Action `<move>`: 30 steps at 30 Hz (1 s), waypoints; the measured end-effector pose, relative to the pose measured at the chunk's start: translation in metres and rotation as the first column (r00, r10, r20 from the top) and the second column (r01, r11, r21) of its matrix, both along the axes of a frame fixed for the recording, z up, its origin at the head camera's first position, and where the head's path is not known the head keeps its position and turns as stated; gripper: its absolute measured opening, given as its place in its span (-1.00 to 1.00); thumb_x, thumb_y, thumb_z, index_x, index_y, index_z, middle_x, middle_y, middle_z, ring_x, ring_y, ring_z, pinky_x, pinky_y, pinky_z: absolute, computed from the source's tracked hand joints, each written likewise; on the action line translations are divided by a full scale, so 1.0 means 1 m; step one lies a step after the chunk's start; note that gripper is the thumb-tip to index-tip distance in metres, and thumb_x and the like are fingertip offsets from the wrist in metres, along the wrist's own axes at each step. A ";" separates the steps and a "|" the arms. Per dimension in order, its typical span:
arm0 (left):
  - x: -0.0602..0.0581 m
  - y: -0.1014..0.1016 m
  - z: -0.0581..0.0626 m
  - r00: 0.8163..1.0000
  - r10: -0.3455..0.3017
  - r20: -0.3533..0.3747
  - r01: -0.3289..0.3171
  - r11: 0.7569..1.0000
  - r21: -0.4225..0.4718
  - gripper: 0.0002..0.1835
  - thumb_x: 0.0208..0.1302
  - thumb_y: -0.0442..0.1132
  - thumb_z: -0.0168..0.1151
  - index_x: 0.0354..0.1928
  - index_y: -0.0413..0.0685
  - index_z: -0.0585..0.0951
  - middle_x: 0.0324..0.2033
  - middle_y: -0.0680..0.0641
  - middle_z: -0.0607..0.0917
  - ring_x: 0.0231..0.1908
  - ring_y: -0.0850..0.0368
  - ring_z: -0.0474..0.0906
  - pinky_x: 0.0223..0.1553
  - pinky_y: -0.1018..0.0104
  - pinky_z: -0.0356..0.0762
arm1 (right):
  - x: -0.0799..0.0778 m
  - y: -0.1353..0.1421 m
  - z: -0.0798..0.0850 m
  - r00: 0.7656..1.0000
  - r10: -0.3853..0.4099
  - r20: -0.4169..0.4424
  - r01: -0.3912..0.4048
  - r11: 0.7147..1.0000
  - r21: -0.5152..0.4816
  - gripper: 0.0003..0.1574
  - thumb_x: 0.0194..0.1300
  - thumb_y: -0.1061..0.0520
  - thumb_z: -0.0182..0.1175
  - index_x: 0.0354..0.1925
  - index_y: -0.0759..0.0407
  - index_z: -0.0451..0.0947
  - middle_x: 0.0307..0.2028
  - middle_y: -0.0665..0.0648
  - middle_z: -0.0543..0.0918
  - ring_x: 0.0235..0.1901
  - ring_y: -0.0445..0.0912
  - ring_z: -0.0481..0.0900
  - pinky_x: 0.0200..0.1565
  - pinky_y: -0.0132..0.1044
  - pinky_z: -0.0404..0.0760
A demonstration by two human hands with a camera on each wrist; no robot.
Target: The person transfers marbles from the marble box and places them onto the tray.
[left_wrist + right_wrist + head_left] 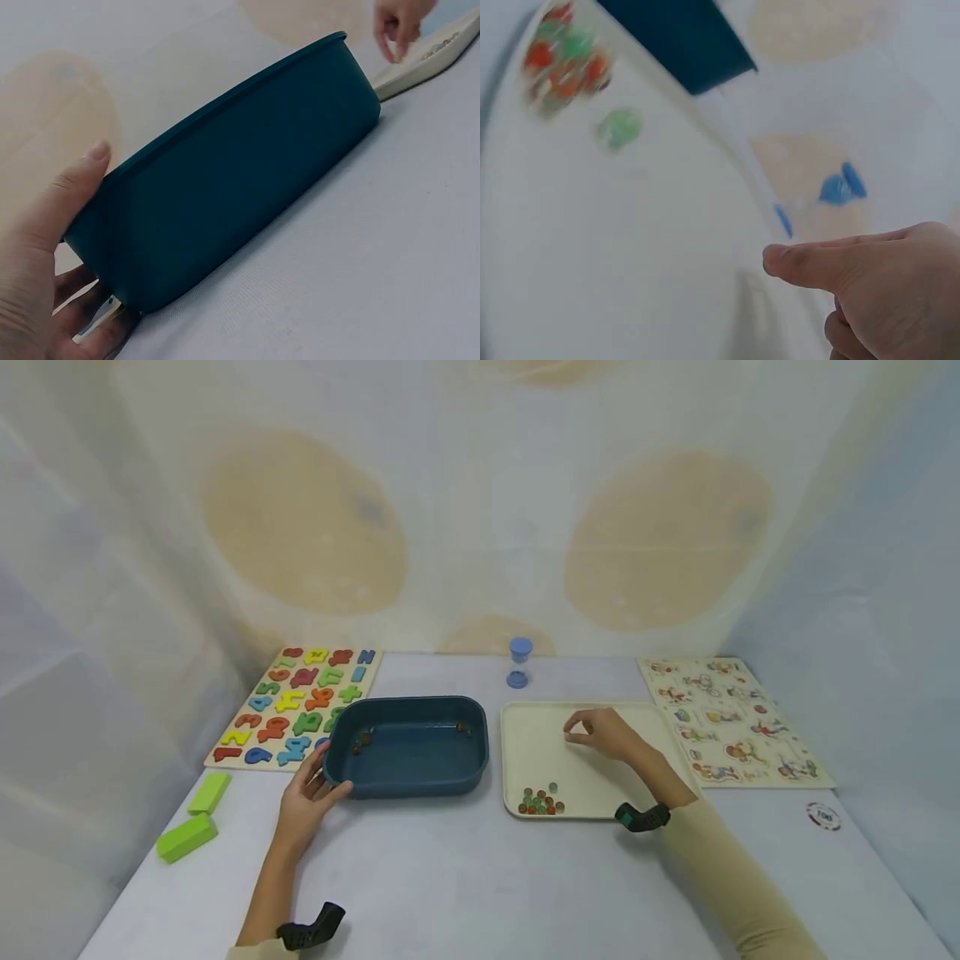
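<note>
A dark teal tub (408,789) stands left of centre with a few marbles (362,742) inside, near both ends. At its near left corner my left hand (302,802) grips it, thumb by the rim and fingers round the end wall, as the left wrist view shows. My right hand (603,732) is over the cream tray (600,793), thumb and forefinger bent towards each other; no marble shows between them. Several green and red-brown marbles (538,802) lie in the tray's near left corner, away from that hand. In the right wrist view the thumb (802,264) covers the forefinger.
A letter puzzle board (255,710) lies behind the tub's left end, and a picture puzzle board (727,718) right of the tray. A blue sand timer (519,662) stands at the back. Two green blocks (187,837) lie left, a round chip (823,816) far right.
</note>
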State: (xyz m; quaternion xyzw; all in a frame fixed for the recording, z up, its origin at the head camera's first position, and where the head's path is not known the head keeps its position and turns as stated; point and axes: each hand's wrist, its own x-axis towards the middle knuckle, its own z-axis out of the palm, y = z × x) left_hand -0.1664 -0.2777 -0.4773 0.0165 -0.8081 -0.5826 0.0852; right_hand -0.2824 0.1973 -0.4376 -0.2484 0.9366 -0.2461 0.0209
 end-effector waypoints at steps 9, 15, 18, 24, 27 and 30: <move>0.000 0.002 -0.003 0.998 0.047 -0.038 -0.048 0.998 -0.034 -0.16 -0.08 -0.12 0.40 0.28 0.35 0.22 0.23 -0.07 0.30 0.17 -0.10 0.31 0.03 0.22 0.37 | 0.004 -0.008 -0.001 0.996 0.020 -0.085 -0.027 0.996 -0.085 -0.64 0.12 0.01 0.23 -0.12 0.15 0.56 -0.78 -0.08 0.19 -0.75 -0.24 0.04 -0.67 -0.42 0.12; -0.001 0.003 -0.003 0.996 0.076 -0.054 -0.078 0.996 -0.031 -0.17 -0.10 -0.11 0.41 0.26 0.35 0.25 0.19 -0.05 0.35 0.15 -0.07 0.34 -0.02 0.34 0.42 | -0.009 -0.083 0.044 0.969 0.179 -0.170 -0.206 0.965 -0.161 -0.67 0.12 0.02 0.23 -0.14 0.13 0.58 -0.79 -0.08 0.14 -0.75 -0.24 0.02 -0.64 -0.40 0.10; -0.001 0.004 -0.002 0.995 0.082 -0.059 -0.084 0.996 -0.035 -0.18 -0.11 -0.12 0.42 0.26 0.36 0.25 0.18 -0.04 0.36 0.14 -0.06 0.35 -0.03 0.37 0.42 | -0.019 -0.131 0.056 0.950 0.262 -0.166 -0.288 0.945 -0.157 -0.66 0.14 0.01 0.22 -0.13 0.13 0.58 -0.80 -0.07 0.14 -0.76 -0.21 0.03 -0.62 -0.39 0.10; 0.000 0.001 -0.005 0.997 0.071 -0.037 -0.072 0.997 -0.027 -0.17 -0.09 -0.12 0.41 0.26 0.40 0.23 0.20 -0.04 0.33 0.16 -0.07 0.33 -0.01 0.33 0.41 | -0.037 -0.219 0.051 0.909 0.406 -0.100 -0.413 0.908 -0.073 -0.65 0.15 0.02 0.21 -0.09 0.12 0.57 -0.80 -0.05 0.21 -0.76 -0.20 0.07 -0.59 -0.42 0.14; -0.001 -0.001 -0.007 0.998 0.059 -0.029 -0.059 0.998 -0.007 -0.16 -0.10 -0.12 0.41 0.26 0.41 0.23 0.22 -0.04 0.31 0.17 -0.08 0.31 0.00 0.27 0.41 | -0.041 -0.247 0.040 0.905 0.424 -0.032 -0.424 0.906 0.004 -0.64 0.15 0.05 0.21 -0.07 0.11 0.56 -0.73 -0.01 0.34 -0.72 -0.20 0.15 -0.56 -0.44 0.21; -0.001 0.000 -0.007 0.998 0.051 -0.028 -0.051 0.999 0.004 -0.17 -0.12 -0.10 0.42 0.25 0.41 0.24 0.23 -0.04 0.30 0.18 -0.09 0.29 0.00 0.21 0.41 | -0.044 -0.265 0.029 0.923 0.386 0.014 -0.385 0.918 0.099 -0.64 0.15 0.04 0.22 -0.06 0.06 0.56 -0.51 0.01 0.54 -0.58 -0.21 0.33 -0.44 -0.44 0.37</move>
